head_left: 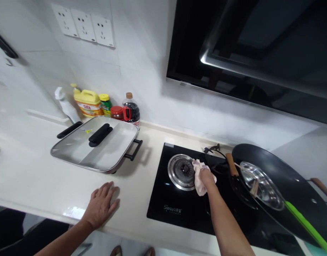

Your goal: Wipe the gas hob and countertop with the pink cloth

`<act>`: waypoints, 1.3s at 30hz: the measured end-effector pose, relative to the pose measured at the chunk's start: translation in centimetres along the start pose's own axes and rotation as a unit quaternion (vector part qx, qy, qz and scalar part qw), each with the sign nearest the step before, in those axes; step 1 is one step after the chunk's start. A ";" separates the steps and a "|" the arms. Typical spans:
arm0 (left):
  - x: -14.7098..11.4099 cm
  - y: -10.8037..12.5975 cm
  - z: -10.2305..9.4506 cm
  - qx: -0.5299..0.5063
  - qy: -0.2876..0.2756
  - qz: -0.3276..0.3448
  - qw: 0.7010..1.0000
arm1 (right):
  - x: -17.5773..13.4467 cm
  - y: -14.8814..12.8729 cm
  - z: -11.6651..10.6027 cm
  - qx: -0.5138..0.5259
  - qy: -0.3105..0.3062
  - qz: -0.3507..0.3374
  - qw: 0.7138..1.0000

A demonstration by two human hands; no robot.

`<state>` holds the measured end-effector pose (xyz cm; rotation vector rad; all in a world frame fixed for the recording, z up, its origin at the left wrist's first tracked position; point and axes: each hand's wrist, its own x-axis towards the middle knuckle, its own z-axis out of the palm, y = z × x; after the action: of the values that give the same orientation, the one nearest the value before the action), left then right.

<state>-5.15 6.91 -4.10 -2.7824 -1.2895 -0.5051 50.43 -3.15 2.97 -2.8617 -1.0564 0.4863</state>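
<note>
My right hand (207, 176) is closed around a pale pink cloth (199, 185), which lies against the right side of the round metal burner (181, 172). That burner is set in a black glass gas stove (169, 199) with white lettering near its front edge. On the light countertop (134, 199), left of the stove, my left hand (101, 204) rests flat with its fingers spread and nothing in it. Beyond this hand stands a rectangular electric pan with a glass lid (110, 156) and black handles.
A large black wok (294, 192) on the right holds a metal bowl (262, 188) and a green-handled utensil (307, 224). Several bottles, including a yellow jug (87, 103), line the wall. A black range hood (248, 53) overhangs the stove.
</note>
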 end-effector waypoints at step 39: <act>-0.2 0.3 0.1 0.011 -0.006 0.007 1.000 | -15.3 -10.8 7.2 -0.021 0.070 -0.273 0.959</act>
<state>-4.97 6.57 -4.19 -2.7789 -1.2696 -0.4712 30.54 -5.15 2.04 -2.4236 -1.7479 0.2155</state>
